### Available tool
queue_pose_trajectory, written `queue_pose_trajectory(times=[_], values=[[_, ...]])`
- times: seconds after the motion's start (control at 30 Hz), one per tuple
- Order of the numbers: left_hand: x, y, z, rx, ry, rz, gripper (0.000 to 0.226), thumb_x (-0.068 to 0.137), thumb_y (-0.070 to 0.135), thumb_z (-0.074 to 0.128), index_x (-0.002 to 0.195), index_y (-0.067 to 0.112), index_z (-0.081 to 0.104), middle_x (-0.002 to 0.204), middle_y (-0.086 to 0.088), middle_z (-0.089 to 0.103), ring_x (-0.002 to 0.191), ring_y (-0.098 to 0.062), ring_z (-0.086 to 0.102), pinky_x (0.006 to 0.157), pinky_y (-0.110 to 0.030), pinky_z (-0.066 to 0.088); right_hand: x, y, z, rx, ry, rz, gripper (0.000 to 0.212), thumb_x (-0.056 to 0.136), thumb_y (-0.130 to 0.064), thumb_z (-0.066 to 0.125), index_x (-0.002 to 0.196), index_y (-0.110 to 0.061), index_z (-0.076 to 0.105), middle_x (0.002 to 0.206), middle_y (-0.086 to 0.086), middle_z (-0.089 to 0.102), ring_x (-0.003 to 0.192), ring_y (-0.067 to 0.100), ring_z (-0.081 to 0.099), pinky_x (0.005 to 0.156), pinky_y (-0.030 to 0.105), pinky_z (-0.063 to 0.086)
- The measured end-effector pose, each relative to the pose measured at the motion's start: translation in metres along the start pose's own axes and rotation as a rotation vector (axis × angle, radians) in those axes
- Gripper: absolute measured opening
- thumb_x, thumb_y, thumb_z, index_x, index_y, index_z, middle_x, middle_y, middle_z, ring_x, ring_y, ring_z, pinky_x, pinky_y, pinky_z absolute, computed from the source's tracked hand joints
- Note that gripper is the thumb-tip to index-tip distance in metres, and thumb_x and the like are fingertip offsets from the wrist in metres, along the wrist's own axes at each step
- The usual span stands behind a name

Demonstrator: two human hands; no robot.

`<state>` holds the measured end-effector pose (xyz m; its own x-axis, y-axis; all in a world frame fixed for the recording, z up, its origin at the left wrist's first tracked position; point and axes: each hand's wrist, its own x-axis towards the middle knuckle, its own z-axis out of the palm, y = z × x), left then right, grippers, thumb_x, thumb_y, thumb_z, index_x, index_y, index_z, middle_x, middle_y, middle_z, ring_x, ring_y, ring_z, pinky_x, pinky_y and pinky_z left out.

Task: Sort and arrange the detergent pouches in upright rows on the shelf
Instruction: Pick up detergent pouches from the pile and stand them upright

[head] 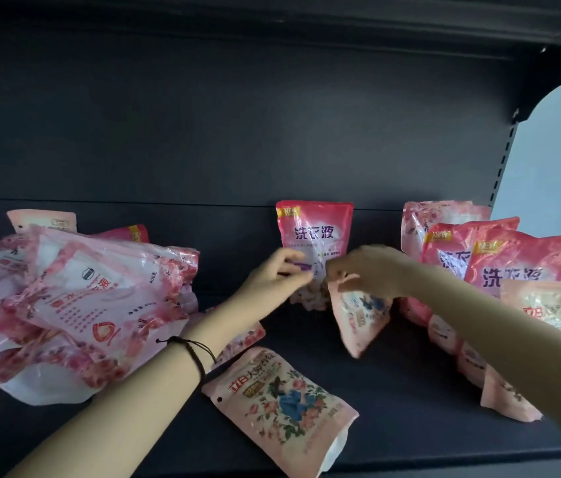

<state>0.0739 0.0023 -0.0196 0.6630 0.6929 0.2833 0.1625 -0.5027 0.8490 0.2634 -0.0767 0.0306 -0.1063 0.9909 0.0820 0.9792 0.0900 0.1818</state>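
Shelf (410,426), dark and deep, fills the view, and you reach into it with both arms. A loose heap of pink pouches (75,305) sprawls on its left side. Standing rows (513,270) of pink and peach pouches crowd its right end. One pink pouch (313,232) stands upright alone at the back centre. A peach floral pouch (282,405) lies flat near the front edge, between your forearms and closer to the left one. Its long axis runs from back-left to front-right.

A smaller peach pouch (358,315) hangs tilted, just in front and to the right of the lone pink pouch. Its lower corner is at or near the shelf floor. Your right hand (372,267) pinches its top edge, so that hand decides how it stands. Your left hand (272,274), fingers curled, touches the lower part of the pink pouch. Whether it actually grips the pouch is unclear.
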Motion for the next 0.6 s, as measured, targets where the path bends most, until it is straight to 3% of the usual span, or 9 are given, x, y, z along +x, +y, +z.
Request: queue_pose_trajectory(times=[0.1,0.2,0.3,0.4,0.5,0.6], values=[[0.003,0.007,-0.001,-0.239,0.153,-0.022,0.035,0.09,0.037,0.063,0.122,0.033,0.049,0.117,0.009,0.061,0.11,-0.007,0.057,0.092,-0.032,0.048,-0.004,0.005,-0.005,0.297,0.245,0.108,0.016,0.095,-0.024,0.057,0.084,-0.028,0.045,0.09,-0.01,0.063,0.083,0.02,0.062,0.073,0.036,0.053],[0.006,0.008,0.007,-0.277,0.235,-0.087,0.044,0.085,0.021,0.069,0.124,0.026,0.049,0.114,0.007,0.061,0.101,-0.003,0.058,0.08,-0.022,0.048,-0.005,0.003,0.002,0.674,0.474,0.172,0.02,0.094,-0.013,0.057,0.081,-0.024,0.047,0.078,-0.002,0.063,0.071,0.027,0.06,0.062,0.034,0.05],[0.01,0.005,0.02,-0.29,0.285,-0.174,0.028,0.089,0.012,0.064,0.115,0.016,0.057,0.107,0.001,0.066,0.095,-0.01,0.064,0.063,-0.017,0.046,-0.002,-0.003,0.014,1.204,0.614,0.245,0.01,0.095,-0.008,0.055,0.087,-0.012,0.05,0.088,0.015,0.068,0.076,0.029,0.067,0.069,0.042,0.055],[0.015,0.007,0.03,-0.346,0.36,-0.189,0.008,0.094,0.012,0.058,0.093,0.02,0.06,0.094,-0.001,0.068,0.088,-0.016,0.066,0.072,-0.029,0.054,0.006,-0.009,0.023,1.688,0.685,0.4,0.016,0.096,-0.009,0.054,0.081,-0.015,0.049,0.077,0.005,0.062,0.062,0.018,0.062,0.057,0.035,0.053],[0.024,0.01,0.033,-0.411,0.495,-0.162,0.008,0.095,0.011,0.055,0.092,0.017,0.06,0.099,-0.008,0.069,0.093,-0.023,0.066,0.082,-0.04,0.055,0.015,-0.012,0.029,1.83,0.703,0.409,0.016,0.097,-0.011,0.052,0.082,-0.015,0.047,0.075,0.003,0.061,0.059,0.014,0.062,0.054,0.034,0.054],[0.032,0.01,0.032,-0.382,0.528,-0.167,0.006,0.095,0.012,0.055,0.099,0.013,0.06,0.107,-0.014,0.067,0.101,-0.028,0.065,0.09,-0.048,0.053,0.019,-0.013,0.037,1.905,0.721,0.388,0.016,0.098,-0.012,0.05,0.083,-0.016,0.046,0.078,0.001,0.062,0.06,0.011,0.064,0.051,0.03,0.053]])
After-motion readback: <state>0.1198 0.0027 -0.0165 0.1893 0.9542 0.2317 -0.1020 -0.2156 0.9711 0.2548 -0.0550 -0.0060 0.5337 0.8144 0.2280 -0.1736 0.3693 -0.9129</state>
